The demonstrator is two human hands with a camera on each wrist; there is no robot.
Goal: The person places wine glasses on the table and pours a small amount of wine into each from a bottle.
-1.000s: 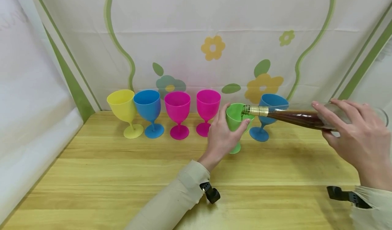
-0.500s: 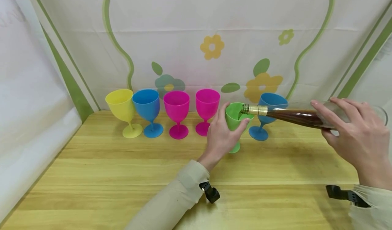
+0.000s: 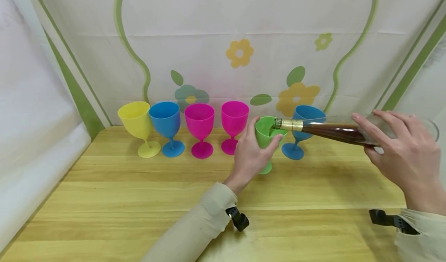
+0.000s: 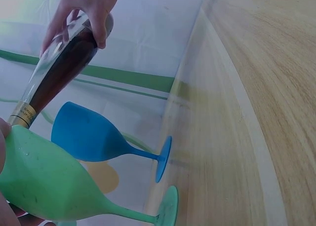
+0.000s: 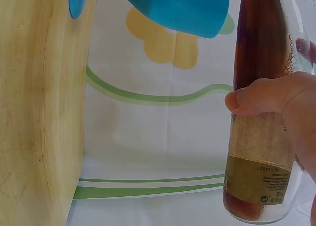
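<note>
Wooden tabletop (image 3: 139, 192) is carrying a row of coloured goblets. Left hand (image 3: 251, 157) is curling round the green goblet (image 3: 266, 134), while right hand (image 3: 404, 157) is gripping a tilted bottle (image 3: 334, 130), its mouth over that rim.

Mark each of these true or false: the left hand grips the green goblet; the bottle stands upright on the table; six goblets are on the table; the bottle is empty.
1. The left hand grips the green goblet. True.
2. The bottle stands upright on the table. False: the right hand holds it tilted, its mouth at the green goblet's rim.
3. Six goblets are on the table. True.
4. The bottle is empty. False: dark liquid shows inside.
</note>
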